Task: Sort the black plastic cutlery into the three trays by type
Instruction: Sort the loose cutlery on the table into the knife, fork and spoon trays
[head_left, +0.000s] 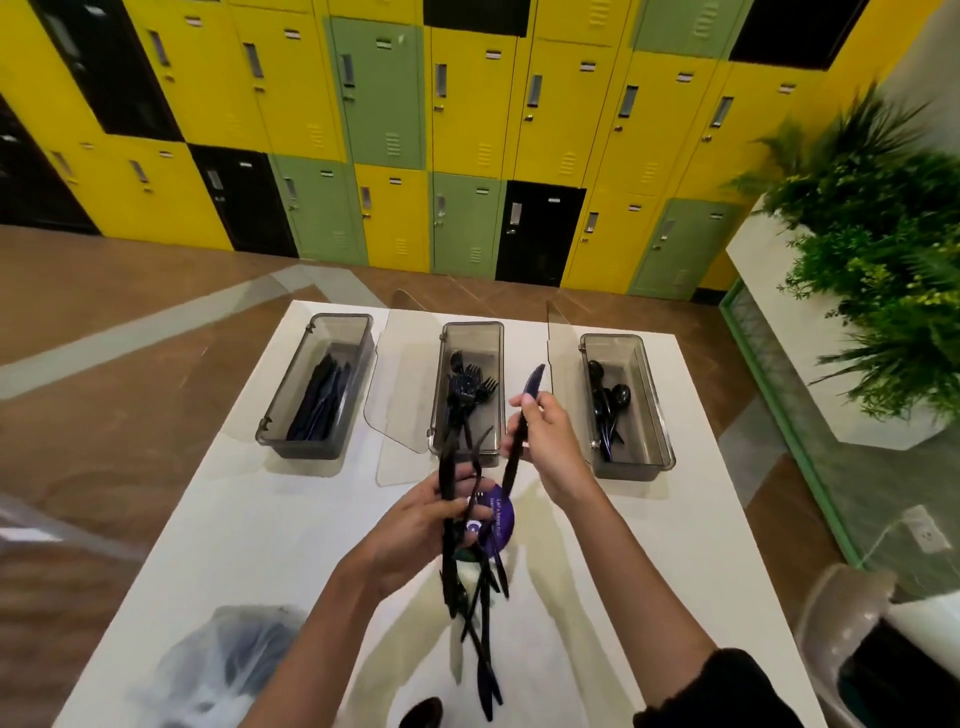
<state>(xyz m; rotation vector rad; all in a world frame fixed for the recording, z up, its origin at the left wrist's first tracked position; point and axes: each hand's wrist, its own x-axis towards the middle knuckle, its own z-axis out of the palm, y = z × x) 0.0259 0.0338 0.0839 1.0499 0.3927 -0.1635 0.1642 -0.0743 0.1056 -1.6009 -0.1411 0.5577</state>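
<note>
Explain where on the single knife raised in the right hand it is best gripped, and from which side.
Grip the knife at mid-handle, from the right, as the right hand does. Its blade points up beside the fork tray and its tail runs down towards the bundle in the left hand, so the middle is likely freest.

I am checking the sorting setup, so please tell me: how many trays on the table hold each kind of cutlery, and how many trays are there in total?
Tray holding knives: 1
Tray holding forks: 1
Tray holding spoons: 1
Total: 3 trays
</note>
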